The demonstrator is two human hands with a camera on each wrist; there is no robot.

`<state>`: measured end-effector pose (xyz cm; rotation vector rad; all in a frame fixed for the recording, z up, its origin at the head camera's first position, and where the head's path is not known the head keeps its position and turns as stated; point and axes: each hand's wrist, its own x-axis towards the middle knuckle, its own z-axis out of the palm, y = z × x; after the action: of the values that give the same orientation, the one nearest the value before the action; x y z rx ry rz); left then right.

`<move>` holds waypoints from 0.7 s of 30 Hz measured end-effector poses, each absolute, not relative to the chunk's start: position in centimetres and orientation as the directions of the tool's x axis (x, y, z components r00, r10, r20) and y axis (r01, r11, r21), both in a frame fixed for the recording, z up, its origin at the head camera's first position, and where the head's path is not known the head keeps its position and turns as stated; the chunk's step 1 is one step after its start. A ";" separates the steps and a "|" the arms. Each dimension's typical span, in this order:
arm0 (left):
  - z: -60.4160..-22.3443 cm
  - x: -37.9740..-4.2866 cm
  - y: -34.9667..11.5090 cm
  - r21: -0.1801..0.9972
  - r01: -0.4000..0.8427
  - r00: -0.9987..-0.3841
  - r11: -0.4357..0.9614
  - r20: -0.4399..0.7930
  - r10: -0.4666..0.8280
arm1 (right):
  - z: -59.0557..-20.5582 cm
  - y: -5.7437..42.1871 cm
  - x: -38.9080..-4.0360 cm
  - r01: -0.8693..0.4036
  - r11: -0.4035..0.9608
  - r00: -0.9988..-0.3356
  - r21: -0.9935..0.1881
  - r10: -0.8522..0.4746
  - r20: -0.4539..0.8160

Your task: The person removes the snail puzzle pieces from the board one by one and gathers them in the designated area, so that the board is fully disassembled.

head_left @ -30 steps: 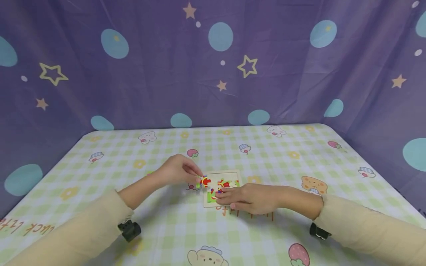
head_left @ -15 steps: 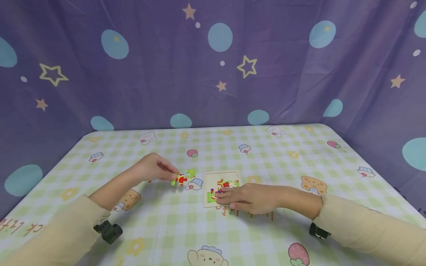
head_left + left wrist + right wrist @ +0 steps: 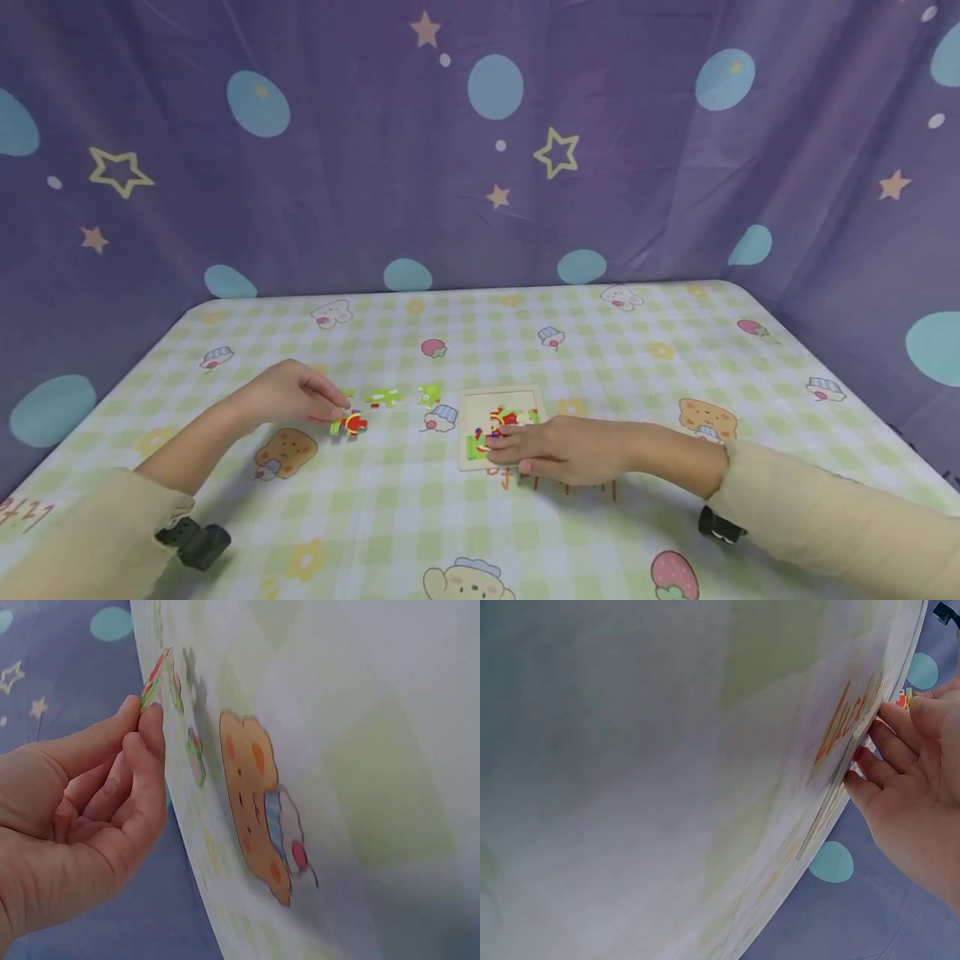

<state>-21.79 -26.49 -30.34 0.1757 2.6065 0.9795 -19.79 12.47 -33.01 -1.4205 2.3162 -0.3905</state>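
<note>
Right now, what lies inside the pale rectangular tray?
Red and green puzzle pieces lie in the near part; the tray looks bare farther back. The right hand covers the near right corner, hiding anything beneath.

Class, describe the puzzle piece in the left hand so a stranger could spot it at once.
On the checked tablecloth, look left of the puzzle board to the left hand. It pinches a red and green piece; unlike the loose pieces nearby, mostly green, this one is held.

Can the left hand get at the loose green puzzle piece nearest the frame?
Probably not yet: the left hand pinches a red and green piece, though nothing appears to cover the loose green piece.
</note>
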 end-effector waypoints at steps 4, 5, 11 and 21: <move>-30.4 -21.5 -27.5 0.680 -0.044 -0.928 0.732 -0.299 0.222 | -33.2 12.4 -19.7 -0.784 0.445 -0.405 -0.433 -0.895 -0.186; -30.5 -21.4 -27.7 0.686 -0.051 -0.925 0.725 -0.306 0.225 | -33.2 12.4 -19.6 -0.786 0.442 -0.403 -0.433 -0.897 -0.185; -30.8 -21.3 -28.3 0.668 -0.078 -0.924 0.740 -0.327 0.198 | -33.4 12.5 -19.7 -0.774 0.459 -0.416 -0.435 -0.888 -0.197; -31.4 -20.9 -28.2 0.659 -0.037 -0.955 0.752 -0.246 0.168 | -33.3 12.6 -19.9 -0.800 0.425 -0.395 -0.424 -0.904 -0.160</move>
<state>-20.86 -28.17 -31.45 0.1016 2.6608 1.0093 -19.93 12.59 -33.32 -1.4579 2.3192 -0.3961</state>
